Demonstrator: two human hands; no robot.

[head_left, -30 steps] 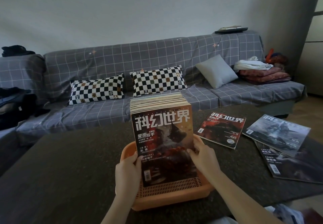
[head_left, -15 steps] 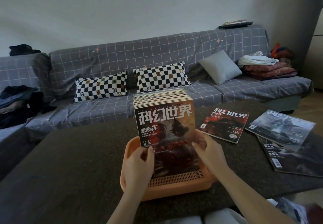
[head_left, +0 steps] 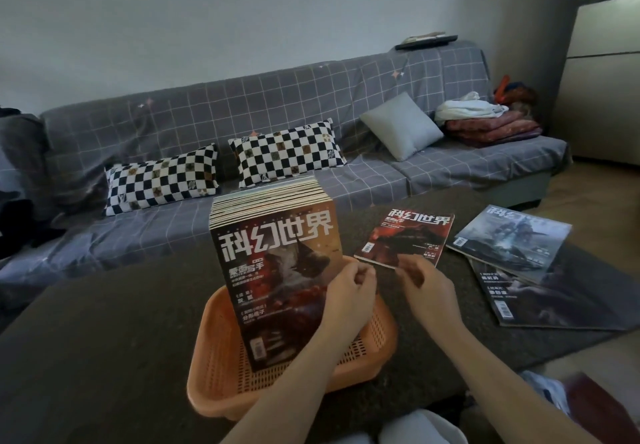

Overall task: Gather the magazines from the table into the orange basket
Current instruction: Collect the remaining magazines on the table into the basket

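Observation:
An orange basket (head_left: 214, 367) sits on the dark table (head_left: 104, 339) in front of me. A thick stack of magazines (head_left: 273, 270) stands upright in it, front cover facing me. My left hand (head_left: 349, 294) is in front of the stack's right edge with its fingers loosely curled and nothing in them. My right hand (head_left: 431, 294) hovers just right of the basket, also curled and empty, at the near edge of a red magazine (head_left: 412, 239) lying flat. Farther right a grey-blue magazine (head_left: 512, 239) lies on top of a dark magazine (head_left: 561, 305).
Behind the table runs a grey checked sofa (head_left: 433, 173) with two black-and-white pillows (head_left: 162, 183), a grey cushion (head_left: 401, 128) and folded blankets (head_left: 491, 124). Papers lie by my right knee (head_left: 554, 395).
Both hands have let go of the front magazine's sides and shifted right. The left hand crossed from the stack's left side to its right edge; the right hand moved up to the red magazine.

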